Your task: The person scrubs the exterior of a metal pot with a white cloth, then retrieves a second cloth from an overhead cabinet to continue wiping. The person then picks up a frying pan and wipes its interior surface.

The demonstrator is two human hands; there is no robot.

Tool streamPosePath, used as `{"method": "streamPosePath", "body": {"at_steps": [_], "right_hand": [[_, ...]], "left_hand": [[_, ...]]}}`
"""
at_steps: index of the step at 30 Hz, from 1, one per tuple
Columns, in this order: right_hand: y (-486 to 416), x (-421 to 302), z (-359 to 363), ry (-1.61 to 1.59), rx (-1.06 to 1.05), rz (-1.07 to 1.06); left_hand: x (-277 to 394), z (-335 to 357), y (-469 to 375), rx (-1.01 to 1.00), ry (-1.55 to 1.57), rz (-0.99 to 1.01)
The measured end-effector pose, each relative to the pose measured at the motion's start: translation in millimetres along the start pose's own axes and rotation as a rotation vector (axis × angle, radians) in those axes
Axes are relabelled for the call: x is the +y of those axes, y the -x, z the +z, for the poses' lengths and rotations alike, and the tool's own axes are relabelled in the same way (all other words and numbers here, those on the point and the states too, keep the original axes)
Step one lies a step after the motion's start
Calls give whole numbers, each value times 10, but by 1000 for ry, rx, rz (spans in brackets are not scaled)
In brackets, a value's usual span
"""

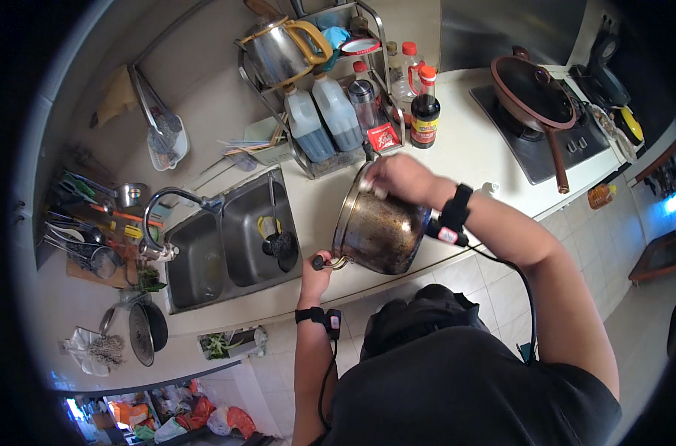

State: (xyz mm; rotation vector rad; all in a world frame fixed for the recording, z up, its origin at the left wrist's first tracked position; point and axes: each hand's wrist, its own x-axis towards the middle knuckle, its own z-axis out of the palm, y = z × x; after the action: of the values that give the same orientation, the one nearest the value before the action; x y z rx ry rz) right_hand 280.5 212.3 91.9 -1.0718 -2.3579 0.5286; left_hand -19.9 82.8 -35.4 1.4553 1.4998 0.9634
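A large metal pot [378,229], its side browned and scorched, is tilted on its side at the counter's front edge. My left hand [314,279] is closed around its black-gripped loop handle [328,262]. Against the upper side of the pot, near the rim, my right hand [403,177] presses a small white wad [373,188]. Fingers cover most of that wad, so I cannot tell whether it is a cloth or a sponge. The pot's inside is turned away from view.
Left of the pot lies a double steel sink [224,262] with a curved faucet [173,192] and a ladle in it. A metal rack [338,164] holds jugs and a kettle behind. A soy sauce bottle [425,111] stands beside it. A lidded wok [530,95] sits on the stove [538,159].
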Motion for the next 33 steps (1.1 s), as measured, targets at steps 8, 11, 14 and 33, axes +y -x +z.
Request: {"method": "streamPosePath", "body": {"at_steps": [8, 11, 14, 33], "right_hand": [[-94, -17, -31, -25, 69, 216], [-144, -96, -8, 66, -42, -95], [-211, -71, -39, 146, -75, 99], [-281, -216, -81, 379, -16, -94]], "left_hand": [[-92, -18, -21, 1, 47, 66], [-138, -26, -5, -10, 50, 16], [-194, 1, 12, 28, 62, 49], [-184, -73, -81, -31, 58, 50]]}}
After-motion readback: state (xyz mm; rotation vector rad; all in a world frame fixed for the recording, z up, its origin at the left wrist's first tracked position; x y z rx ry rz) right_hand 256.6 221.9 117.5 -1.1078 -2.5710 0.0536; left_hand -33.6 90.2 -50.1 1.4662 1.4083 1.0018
